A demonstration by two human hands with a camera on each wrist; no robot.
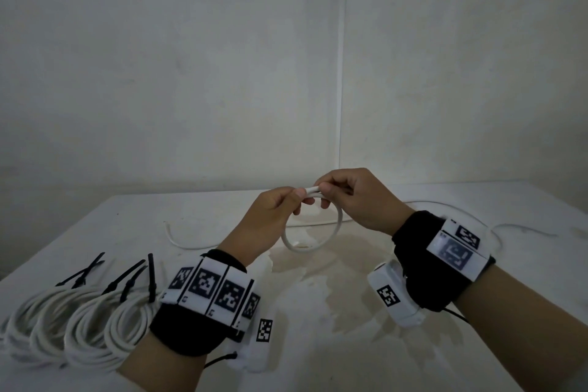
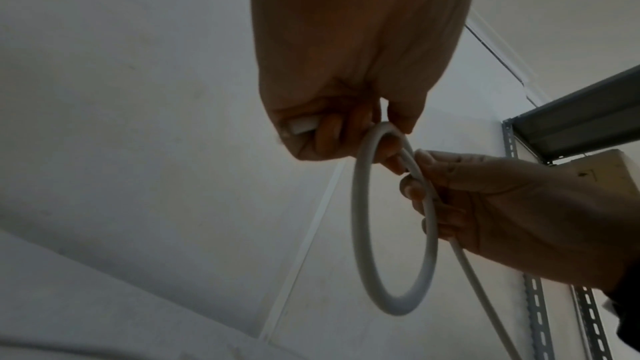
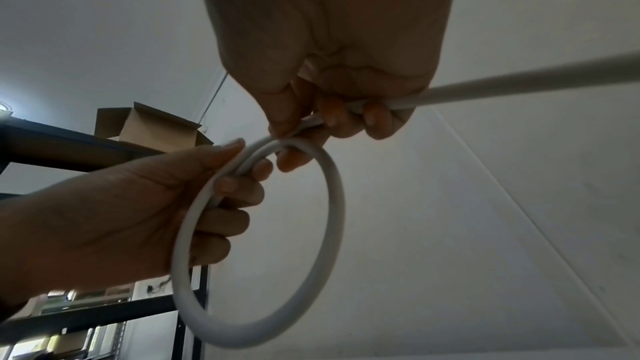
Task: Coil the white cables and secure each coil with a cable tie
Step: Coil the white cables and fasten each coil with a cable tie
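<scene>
At the table's (image 1: 222,210) near left lie four finished coils (image 1: 79,325) of white cable, each cinched with a black cable tie (image 1: 127,280). Right of them, raised over the table, the left hand (image 1: 267,216) pinches the white cable (image 1: 331,232) at the top of a single hanging loop. The right hand (image 1: 356,197), touching the left, curls round the same cable, whose loose length trails off to the right.

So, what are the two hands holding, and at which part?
Both pinch the white cable at the top of its first loop: the left hand where the strands overlap, the right hand on the running length.
</scene>
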